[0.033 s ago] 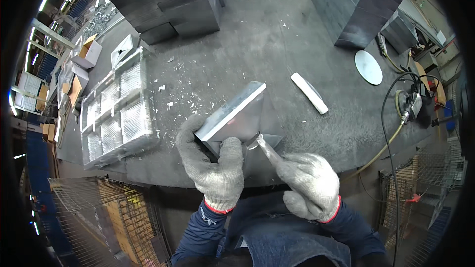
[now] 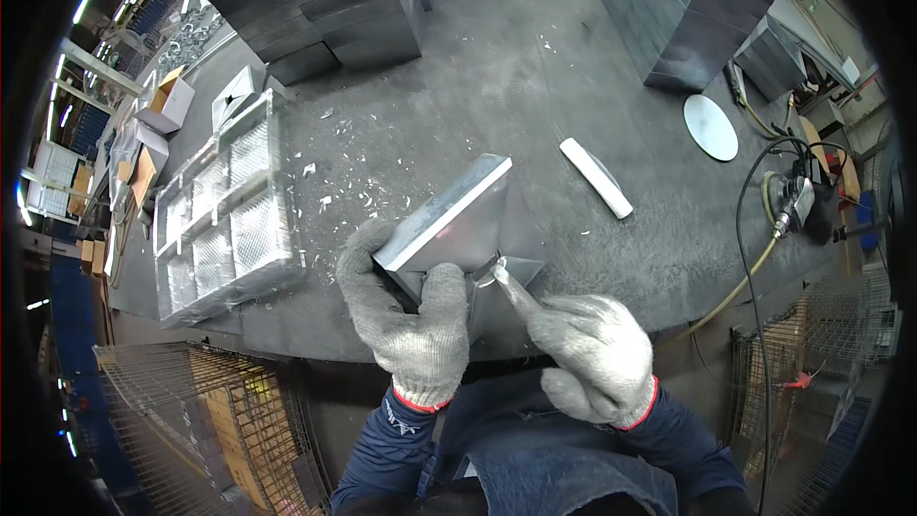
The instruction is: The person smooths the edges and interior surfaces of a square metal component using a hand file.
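Observation:
My left hand (image 2: 420, 325), in a grey knit glove, grips a folded sheet-metal piece (image 2: 468, 215). The thumb lies on its near face and the fingers go round its left end. This piece has sloping sides and a bright flat edge, and it is tilted up from the dark table. My right hand (image 2: 592, 349), gloved too, is mostly closed. A slender, finger-like tip reaches from it to the notch in the piece's near edge. Beside that tip is a thin pale curl (image 2: 488, 278). Whether the right fingers hold anything is hidden.
A white roll (image 2: 597, 179) lies to the right, and a pale disc (image 2: 711, 128) beyond it. A wrapped mesh-panelled frame (image 2: 229, 205) is at the left. Dark stacked blocks (image 2: 315, 10) stand behind. A corded sander (image 2: 785, 193) sits at the right edge. White scraps litter the table.

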Available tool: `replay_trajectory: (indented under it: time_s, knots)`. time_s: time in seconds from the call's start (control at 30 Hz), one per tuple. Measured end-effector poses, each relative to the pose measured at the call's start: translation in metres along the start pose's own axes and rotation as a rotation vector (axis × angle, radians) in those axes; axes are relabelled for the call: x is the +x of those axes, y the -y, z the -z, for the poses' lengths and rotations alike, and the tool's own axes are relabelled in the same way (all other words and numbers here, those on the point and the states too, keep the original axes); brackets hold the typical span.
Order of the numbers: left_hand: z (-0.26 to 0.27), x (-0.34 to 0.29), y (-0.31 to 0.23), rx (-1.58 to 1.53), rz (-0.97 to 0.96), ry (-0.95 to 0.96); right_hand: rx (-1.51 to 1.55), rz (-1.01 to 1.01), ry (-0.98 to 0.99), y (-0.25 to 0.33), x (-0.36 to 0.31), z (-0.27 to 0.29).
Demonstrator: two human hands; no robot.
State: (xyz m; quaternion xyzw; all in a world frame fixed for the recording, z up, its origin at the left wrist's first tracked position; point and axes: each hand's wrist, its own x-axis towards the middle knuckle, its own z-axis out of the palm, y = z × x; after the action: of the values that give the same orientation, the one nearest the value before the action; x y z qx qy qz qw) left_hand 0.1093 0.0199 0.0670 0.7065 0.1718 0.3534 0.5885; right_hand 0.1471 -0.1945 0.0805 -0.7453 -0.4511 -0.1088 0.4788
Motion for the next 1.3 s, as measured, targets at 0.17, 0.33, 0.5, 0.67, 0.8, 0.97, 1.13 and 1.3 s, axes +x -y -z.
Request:
replay_trajectory:
  time_s: [0.17,0.33,0.5,0.67,0.8,0.97,1.13,1.3]
  knots:
    - [-0.001,0.004,0.0,0.076,-0.022,-0.024,-0.098,0.001,0.038,-0.007,0.003,-0.006]
    - [-0.002,0.005,-0.004,0.039,-0.03,0.007,0.086,0.028,0.024,-0.007,0.008,-0.008]
    - [-0.004,0.007,-0.005,-0.016,0.05,-0.024,-0.139,-0.067,0.092,-0.006,0.011,-0.008]
    - [-0.007,0.011,-0.007,0.098,-0.043,-0.03,0.044,0.13,0.044,-0.004,0.02,-0.007]
    - [-0.008,0.013,-0.011,0.019,0.102,-0.035,0.05,0.039,-0.003,-0.007,0.023,-0.011]
    - [-0.005,0.026,-0.01,0.059,0.119,0.011,0.136,0.02,0.0,-0.008,0.011,-0.01]
    - [0.014,0.087,-0.022,-0.067,0.322,0.412,0.335,-0.125,0.043,-0.013,0.017,0.025]
    - [0.009,0.167,-0.022,0.423,0.271,1.237,0.291,0.004,0.345,-0.022,0.038,0.059]
